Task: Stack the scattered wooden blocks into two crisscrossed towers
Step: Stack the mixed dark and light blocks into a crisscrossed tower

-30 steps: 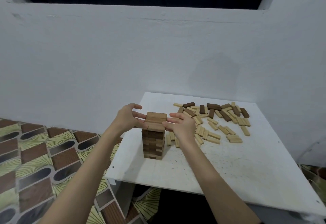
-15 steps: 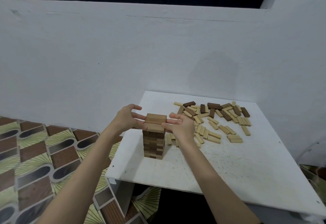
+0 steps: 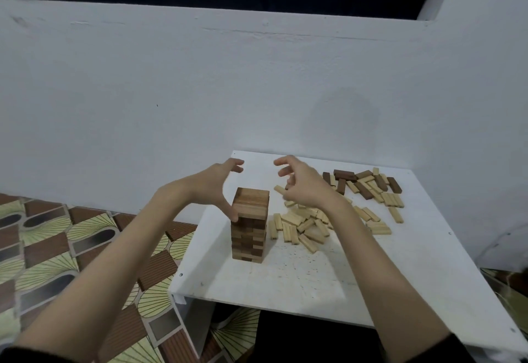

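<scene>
Tower (image 3: 250, 224) looks light, rigid, topple-prone; left hand (image 3: 213, 181) fingers spread, thumb seemingly touching its upper left edge, right hand (image 3: 304, 184) fingers loosely spread, empty; grip loose blocks (image 3: 303, 224) right of tower by long sides.

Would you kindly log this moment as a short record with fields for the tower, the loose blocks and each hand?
tower: one crisscrossed block tower upright near the table's left edge
loose blocks: scattered blocks right of the tower
left hand: open, thumb touching the tower's top left edge
right hand: open, raised over the loose blocks, holding nothing
second tower: not started
</scene>
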